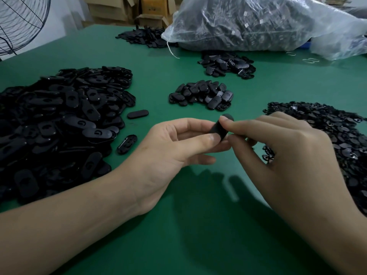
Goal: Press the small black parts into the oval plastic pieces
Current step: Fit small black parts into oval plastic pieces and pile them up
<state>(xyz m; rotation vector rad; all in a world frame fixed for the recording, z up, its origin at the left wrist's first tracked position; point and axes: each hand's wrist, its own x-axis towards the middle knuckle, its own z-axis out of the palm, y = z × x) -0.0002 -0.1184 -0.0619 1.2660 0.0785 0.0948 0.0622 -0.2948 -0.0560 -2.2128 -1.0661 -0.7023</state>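
Note:
A black oval plastic piece (220,129) is held up above the green table (178,225), between both hands. My left hand (174,143) pinches its lower end with thumb and fingers. My right hand (288,155) pinches its upper part, thumb tip on its face. Any small black part in it is hidden by the fingers. A large heap of oval pieces (59,124) lies at the left. A heap of small black parts (325,135) lies at the right, under my right hand's far side.
A small pile of ovals (201,95) lies straight ahead, another pile (226,64) behind it, and a third (143,37) far back. A big clear bag of parts (258,22) fills the back right. Two loose ovals (138,114) (127,144) lie near the left heap. A fan guard (19,22) stands at the far left.

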